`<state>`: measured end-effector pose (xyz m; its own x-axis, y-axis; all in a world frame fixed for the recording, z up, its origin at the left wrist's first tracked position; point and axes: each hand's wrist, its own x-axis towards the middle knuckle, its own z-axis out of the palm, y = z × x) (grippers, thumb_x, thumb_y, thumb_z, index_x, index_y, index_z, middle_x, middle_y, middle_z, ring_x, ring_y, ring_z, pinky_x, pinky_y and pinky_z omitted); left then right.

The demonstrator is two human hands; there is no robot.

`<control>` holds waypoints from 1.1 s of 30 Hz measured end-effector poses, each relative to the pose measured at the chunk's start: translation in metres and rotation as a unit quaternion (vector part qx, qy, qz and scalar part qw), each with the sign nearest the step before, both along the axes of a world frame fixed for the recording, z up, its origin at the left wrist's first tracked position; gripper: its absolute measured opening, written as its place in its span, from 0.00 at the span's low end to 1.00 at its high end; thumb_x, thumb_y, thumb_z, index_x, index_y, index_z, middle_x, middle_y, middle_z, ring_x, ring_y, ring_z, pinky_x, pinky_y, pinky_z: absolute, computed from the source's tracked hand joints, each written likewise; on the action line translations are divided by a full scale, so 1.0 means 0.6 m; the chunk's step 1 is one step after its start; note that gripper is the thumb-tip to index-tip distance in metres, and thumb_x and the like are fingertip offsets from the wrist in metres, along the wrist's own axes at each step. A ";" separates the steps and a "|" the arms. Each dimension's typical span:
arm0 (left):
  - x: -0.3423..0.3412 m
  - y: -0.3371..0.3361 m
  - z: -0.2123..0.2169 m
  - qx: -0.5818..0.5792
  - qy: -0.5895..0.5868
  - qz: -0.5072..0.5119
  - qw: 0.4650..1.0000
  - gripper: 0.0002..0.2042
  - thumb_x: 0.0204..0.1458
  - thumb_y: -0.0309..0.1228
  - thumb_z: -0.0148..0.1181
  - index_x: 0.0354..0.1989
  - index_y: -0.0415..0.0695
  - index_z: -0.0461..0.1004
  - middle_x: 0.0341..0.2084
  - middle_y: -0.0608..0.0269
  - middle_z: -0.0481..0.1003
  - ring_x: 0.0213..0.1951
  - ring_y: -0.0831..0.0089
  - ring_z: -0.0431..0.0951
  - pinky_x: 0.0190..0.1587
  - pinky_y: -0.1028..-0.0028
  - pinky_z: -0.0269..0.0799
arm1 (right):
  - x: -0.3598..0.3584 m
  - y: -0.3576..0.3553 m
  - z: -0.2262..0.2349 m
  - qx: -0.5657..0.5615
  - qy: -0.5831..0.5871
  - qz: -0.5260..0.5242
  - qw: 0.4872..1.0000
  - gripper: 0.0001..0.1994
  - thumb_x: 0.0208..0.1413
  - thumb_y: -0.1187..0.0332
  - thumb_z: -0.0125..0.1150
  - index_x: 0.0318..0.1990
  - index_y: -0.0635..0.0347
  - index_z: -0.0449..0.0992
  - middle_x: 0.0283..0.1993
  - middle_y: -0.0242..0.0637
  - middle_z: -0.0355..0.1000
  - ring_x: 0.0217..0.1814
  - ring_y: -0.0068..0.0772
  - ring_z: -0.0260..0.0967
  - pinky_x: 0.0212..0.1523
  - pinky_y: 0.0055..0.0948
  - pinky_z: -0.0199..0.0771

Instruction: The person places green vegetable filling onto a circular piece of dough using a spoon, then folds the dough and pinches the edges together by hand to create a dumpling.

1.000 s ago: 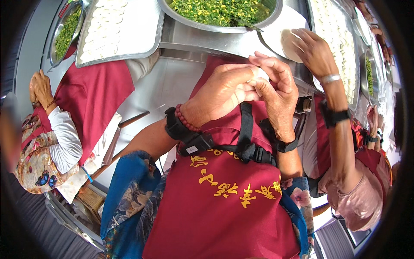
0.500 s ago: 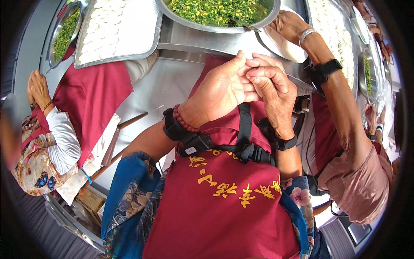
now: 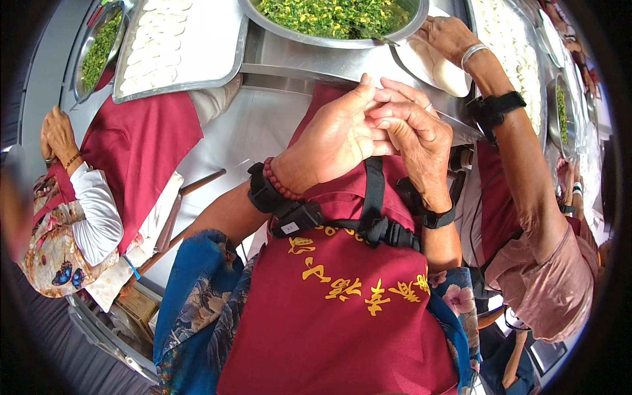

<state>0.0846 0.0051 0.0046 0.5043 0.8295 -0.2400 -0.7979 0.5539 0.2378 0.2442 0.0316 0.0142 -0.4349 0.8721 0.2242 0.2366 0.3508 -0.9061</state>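
Steel table (image 3: 263, 131) up top, a big bowl (image 3: 336, 23) of chopped green filling at its far edge, a tray (image 3: 178, 46) of white dough rounds to the left. Head view: the left hand (image 3: 336, 135) and right hand (image 3: 415, 141) meet over the red apron (image 3: 342, 296), fingers closed and pressed together; whatever they pinch is hidden, cannot tell. On the right, a co-worker's hand (image 3: 447, 36) reaches to a wrapper (image 3: 441, 66) beside the bowl.

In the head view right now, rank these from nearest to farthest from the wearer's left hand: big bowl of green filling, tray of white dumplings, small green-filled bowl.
From the left hand:
1. Big bowl of green filling, straight ahead.
2. Tray of white dumplings, ahead left.
3. Small green-filled bowl, far left.
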 end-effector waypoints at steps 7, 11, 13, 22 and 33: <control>0.001 0.000 -0.008 0.000 -0.030 0.019 0.999 0.31 0.65 0.55 0.36 0.59 0.37 0.62 0.54 0.51 0.69 0.54 0.60 0.72 0.62 0.52 0.64 | 0.002 0.004 0.018 -0.056 -0.005 0.005 0.998 0.07 0.51 0.75 0.65 0.37 0.61 0.83 0.51 0.38 0.78 0.68 0.41 0.63 0.62 0.35 0.66; 0.004 -0.002 -0.011 -0.013 -0.006 0.023 1.000 0.33 0.65 0.56 0.34 0.59 0.35 0.63 0.54 0.50 0.69 0.54 0.61 0.72 0.63 0.52 0.64 | 0.005 0.002 0.005 -0.037 -0.016 0.010 0.999 0.08 0.51 0.75 0.65 0.39 0.60 0.84 0.53 0.39 0.77 0.70 0.42 0.60 0.63 0.36 0.64; 0.004 -0.002 -0.013 -0.002 -0.009 0.023 1.000 0.34 0.65 0.57 0.34 0.59 0.34 0.62 0.54 0.50 0.69 0.54 0.61 0.72 0.63 0.52 0.64 | 0.004 0.003 0.008 -0.020 -0.031 0.017 0.999 0.08 0.50 0.75 0.65 0.39 0.61 0.84 0.53 0.40 0.77 0.71 0.43 0.59 0.64 0.36 0.64; 0.005 -0.003 -0.004 0.000 -0.036 0.052 0.998 0.35 0.65 0.57 0.34 0.59 0.31 0.62 0.54 0.50 0.70 0.54 0.62 0.72 0.62 0.54 0.64 | -0.005 -0.002 0.013 -0.071 0.081 -0.033 0.994 0.07 0.53 0.75 0.64 0.39 0.62 0.84 0.49 0.41 0.79 0.69 0.42 0.61 0.67 0.38 0.60; -0.010 -0.004 0.002 0.002 0.026 0.037 0.999 0.34 0.65 0.57 0.35 0.59 0.33 0.63 0.52 0.52 0.72 0.55 0.65 0.72 0.63 0.58 0.63 | -0.007 0.000 0.027 -0.054 0.042 -0.050 0.996 0.08 0.52 0.73 0.64 0.40 0.62 0.83 0.53 0.42 0.77 0.69 0.42 0.62 0.67 0.37 0.60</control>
